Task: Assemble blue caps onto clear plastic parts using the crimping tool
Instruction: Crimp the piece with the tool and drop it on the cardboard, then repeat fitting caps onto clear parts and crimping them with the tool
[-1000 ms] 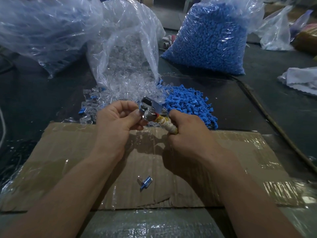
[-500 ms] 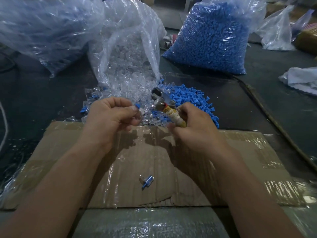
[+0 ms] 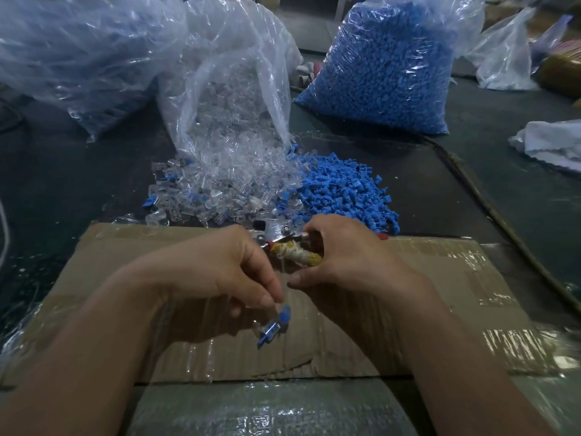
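Your right hand (image 3: 349, 256) is wrapped round the tool (image 3: 295, 257), gripping its bound handle, with the metal head toward the piles. Your left hand (image 3: 226, 269) points down, thumb and forefinger tips drawn together just above a capped part (image 3: 285, 313); whether they pinch it or it hangs loose cannot be told. A second piece (image 3: 268, 332) lies on the cardboard (image 3: 440, 278) right beneath. Past the cardboard's far edge sit the clear parts (image 3: 220, 184) and, touching them on the right, the caps (image 3: 342, 190)
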